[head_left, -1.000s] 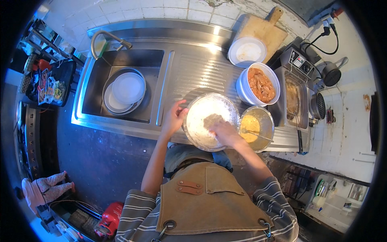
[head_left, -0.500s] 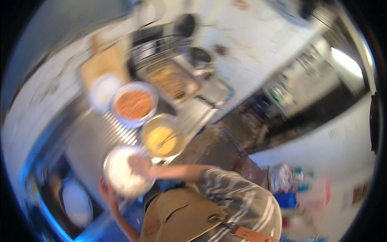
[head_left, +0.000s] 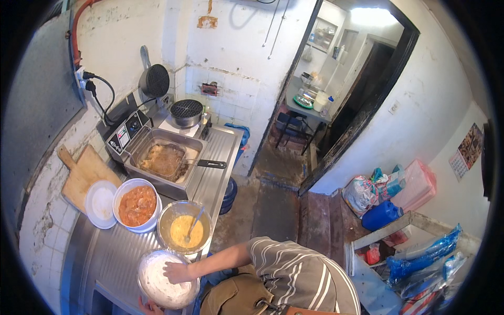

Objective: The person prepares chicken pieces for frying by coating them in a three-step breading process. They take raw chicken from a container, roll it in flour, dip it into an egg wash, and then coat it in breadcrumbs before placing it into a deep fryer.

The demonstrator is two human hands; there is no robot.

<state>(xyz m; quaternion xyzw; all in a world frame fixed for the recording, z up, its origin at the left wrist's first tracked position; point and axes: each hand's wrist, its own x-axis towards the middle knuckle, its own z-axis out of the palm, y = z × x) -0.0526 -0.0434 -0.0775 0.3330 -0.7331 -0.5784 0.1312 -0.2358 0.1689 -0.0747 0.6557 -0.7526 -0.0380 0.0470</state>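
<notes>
A round bowl (head_left: 196, 294) of white flour (head_left: 155, 278) stands at the near end of the steel counter. My right hand (head_left: 177, 272) rests in the flour, fingers reaching left and slightly apart, their tips partly sunk in it. At the bowl's near left edge my left hand (head_left: 150, 307) grips the rim, cut off in part by the lower edge of the view. Just beyond is a metal bowl (head_left: 163, 226) of yellow batter with a spoon (head_left: 195, 223) in it. Behind that, a white tub (head_left: 121, 190) holds orange-red marinated meat pieces (head_left: 137, 206).
A deep fryer (head_left: 181, 181) with a basket of food in bubbling oil stands farther back, its black handle (head_left: 211, 164) jutting right. A round waffle iron (head_left: 186, 113) sits behind it. A wooden board (head_left: 86, 173) and white lid (head_left: 100, 205) lie left. A doorway (head_left: 336, 105) opens at right.
The view has turned and sharpened from a blur, so the counter appears lower and upright. My right hand stays in the flour, and my left hand stays at the bowl's edge.
</notes>
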